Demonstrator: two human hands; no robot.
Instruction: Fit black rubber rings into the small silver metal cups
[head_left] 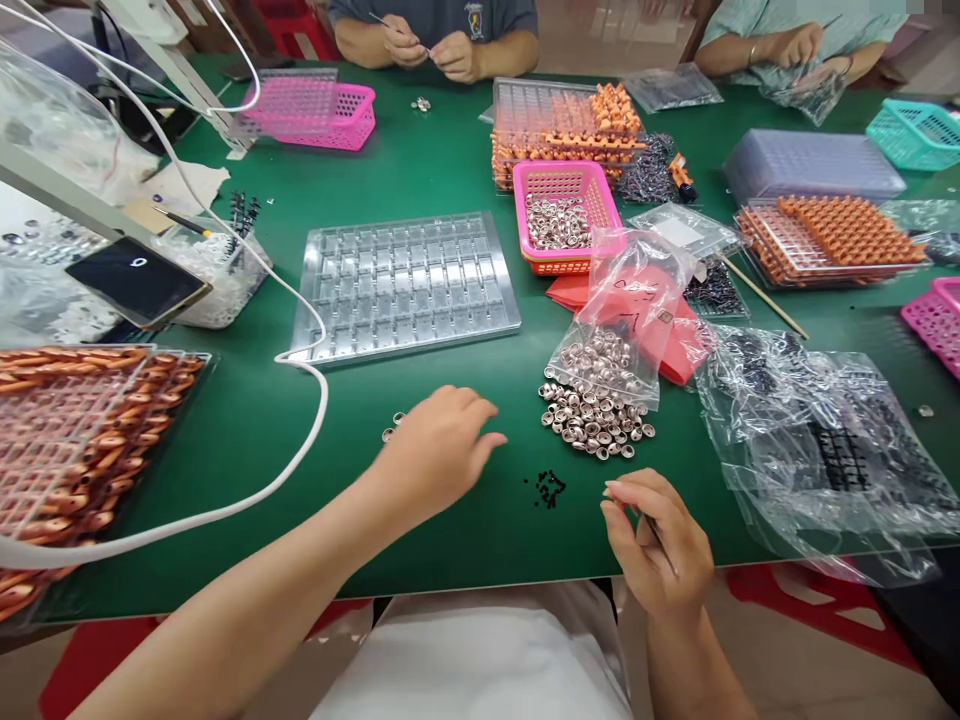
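Note:
My left hand [442,445] hovers over the green table with the thumb apart from the fingers and nothing visible in it. Two small silver metal cups [388,434] lie just beside it, partly behind the wrist. My right hand [660,545] is closed in a pinch near the front edge, with a thin dark tool [657,534] partly showing inside the palm. Between the hands is a little scatter of tiny black parts [550,489]. Beyond them, a pile of silver metal cups [598,420] spills from a clear plastic bag [600,350].
A clear compartment tray [409,285] lies ahead. A pink basket [564,180] holds more silver cups. Trays of orange parts [97,440] stand left; crumpled plastic bags [832,450] lie right. A white cable [300,455] crosses the left side. Two people's hands [431,50] work opposite.

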